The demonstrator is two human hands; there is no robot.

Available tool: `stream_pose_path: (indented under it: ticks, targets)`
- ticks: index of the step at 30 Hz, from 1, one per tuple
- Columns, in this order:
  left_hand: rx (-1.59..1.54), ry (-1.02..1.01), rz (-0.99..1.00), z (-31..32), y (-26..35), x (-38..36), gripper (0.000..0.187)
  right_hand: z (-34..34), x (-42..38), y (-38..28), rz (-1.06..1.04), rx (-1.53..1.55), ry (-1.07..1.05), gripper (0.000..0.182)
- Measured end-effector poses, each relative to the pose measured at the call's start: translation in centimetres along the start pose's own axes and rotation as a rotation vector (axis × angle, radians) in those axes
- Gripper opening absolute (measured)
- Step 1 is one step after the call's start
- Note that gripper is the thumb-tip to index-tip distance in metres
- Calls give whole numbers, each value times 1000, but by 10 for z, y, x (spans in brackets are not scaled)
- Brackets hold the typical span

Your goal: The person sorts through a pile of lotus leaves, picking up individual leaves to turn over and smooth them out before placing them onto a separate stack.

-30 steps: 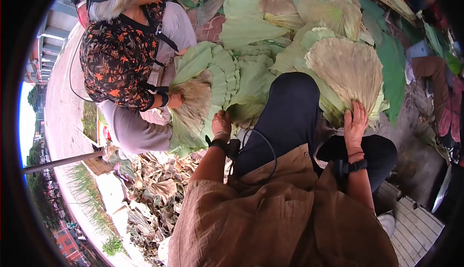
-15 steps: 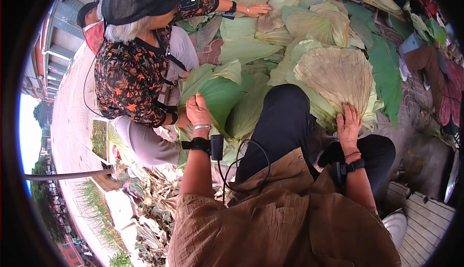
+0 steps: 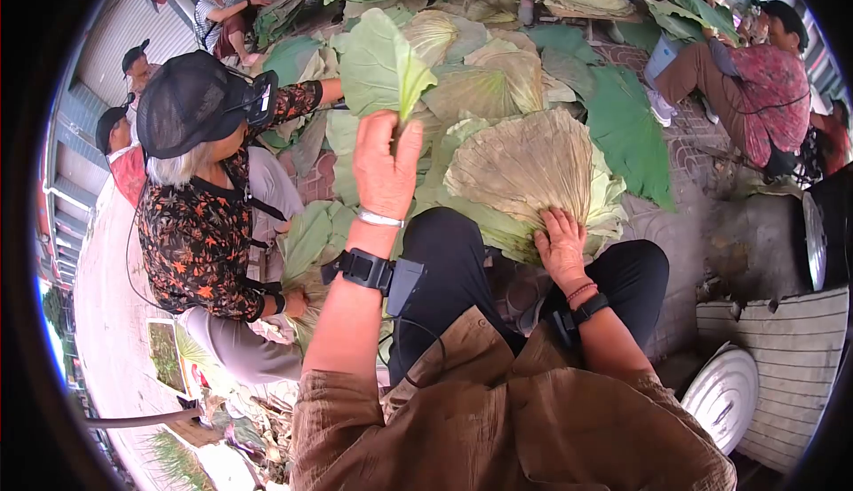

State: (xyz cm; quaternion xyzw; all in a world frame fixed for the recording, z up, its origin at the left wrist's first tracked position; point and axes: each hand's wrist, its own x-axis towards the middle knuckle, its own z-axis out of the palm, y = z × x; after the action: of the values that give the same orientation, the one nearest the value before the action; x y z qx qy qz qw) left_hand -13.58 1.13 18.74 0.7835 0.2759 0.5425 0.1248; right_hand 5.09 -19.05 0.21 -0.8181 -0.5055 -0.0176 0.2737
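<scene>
A green lotus leaf (image 3: 378, 64) stands raised in front of me, pinched near its lower edge between the thumb and fingers of my left hand (image 3: 387, 158). My right hand (image 3: 562, 242) lies with fingers apart on the near edge of a dried, brownish lotus leaf (image 3: 524, 167). That brown leaf tops a fanned stack of paler leaves over my knees. Beyond my left hand, more flattened leaves (image 3: 484, 82) overlap on the ground, and a large dark green leaf (image 3: 622, 127) spreads right of the stack.
At my left sits a person in a black cap (image 3: 191, 104), one arm reaching over the leaves. Another person in a red patterned top (image 3: 773, 109) sits at right. Round metal lids (image 3: 724, 398) and a slatted board (image 3: 791, 367) are at lower right. Dry leaf scraps (image 3: 275, 424) lie lower left.
My left hand has lifted the green leaf up and forward from beside the neighbour. My right hand remains on the stack. The view has tilted up and shifted right.
</scene>
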Motion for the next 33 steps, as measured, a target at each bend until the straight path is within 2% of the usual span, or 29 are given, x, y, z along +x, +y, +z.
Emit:
stream_pose_path:
  ticks: [2,6,8,10,12,14,17,19,20,23,24,26,27,28,30,31,32,33]
  targets:
    - [-72,-183,-7,43,14,-17,27,-1,0,-1,5,8,9,44]
    - [55,-809,-45,110,12,-80,33,-3,1,2,17,46,5,43]
    - [134,-1124,-160,127,9,-113,37,1,1,8,33,94,-6,42]
    - [153,-1110,-157,125,13,-126,40,-4,2,7,56,138,-3,41]
    - [121,-990,-130,123,16,-125,42,-5,3,9,45,169,3,40]
    - [137,-1049,-120,126,13,-124,44,-6,7,8,67,165,7,40]
    - [136,-1005,-20,136,8,-127,41,-17,14,6,89,202,53,39]
    - [55,-861,-3,143,6,-128,36,-26,20,5,151,224,36,37]
    - [52,-869,5,145,7,-127,36,-26,22,10,161,226,42,37]
    - [-11,-793,-8,150,10,-125,32,-17,33,27,354,814,121,41]
    - [-34,-813,20,153,9,-128,32,-17,36,34,354,815,124,41]
    - [-52,-827,53,161,5,-131,32,-18,44,48,748,1531,-135,41]
    - [-61,-838,62,165,5,-132,32,-16,48,56,753,1682,-143,48]
    - [-69,-848,69,170,5,-133,32,-12,52,62,746,1686,-148,48]
    - [-53,-836,101,177,1,-138,32,-9,61,62,695,1949,-21,58]
    - [-61,-838,99,182,0,-140,32,-9,65,65,755,2002,71,67]
    - [-71,-841,95,187,-1,-143,33,-4,68,74,749,2004,63,67]
    - [-76,-830,87,188,-4,-146,32,-1,67,80,641,2009,51,60]
